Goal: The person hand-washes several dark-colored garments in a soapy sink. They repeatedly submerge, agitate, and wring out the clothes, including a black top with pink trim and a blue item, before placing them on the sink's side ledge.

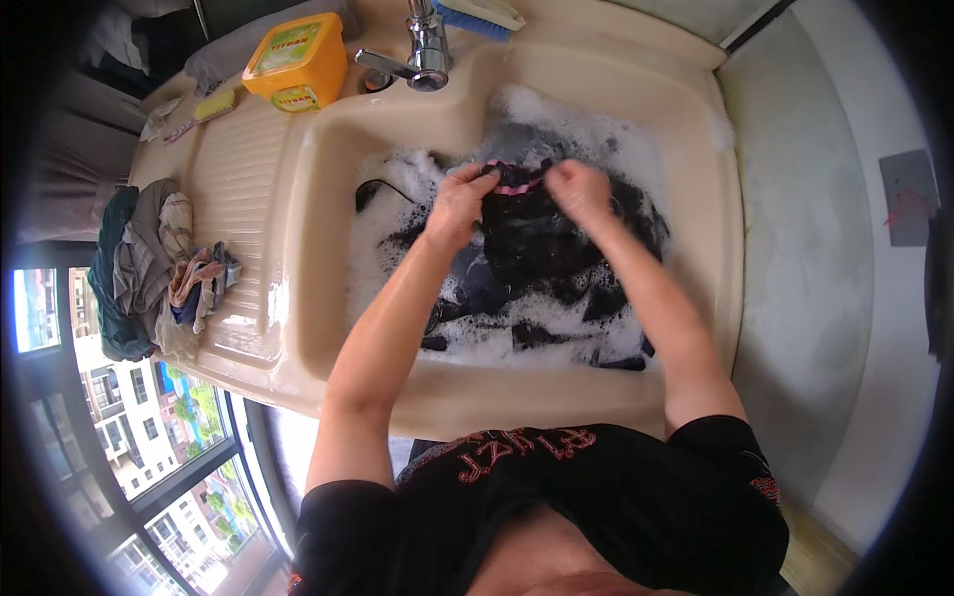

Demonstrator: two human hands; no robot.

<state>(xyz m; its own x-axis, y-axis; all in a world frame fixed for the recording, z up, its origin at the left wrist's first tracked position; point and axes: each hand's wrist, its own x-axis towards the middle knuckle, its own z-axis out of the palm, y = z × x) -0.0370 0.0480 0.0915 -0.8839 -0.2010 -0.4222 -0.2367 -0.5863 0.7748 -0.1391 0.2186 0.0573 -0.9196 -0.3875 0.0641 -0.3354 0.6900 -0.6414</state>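
In the middle of the laundry sink, a wet black garment with a pink-trimmed, gathered edge is stretched between my two hands. My left hand pinches that edge on the left, thumb on top. My right hand, slightly blurred, grips it on the right. The lower part of the garment hangs down into sudsy water. Other dark cloth lies soaking around it, partly hidden by foam. A thin dark strap shows at the left of the water.
Behind the sink stand a chrome faucet, an orange plastic tub and a blue-bristled brush. On the ribbed washboard side at left lie a pile of clothes and a yellow brush. A wall panel borders the right.
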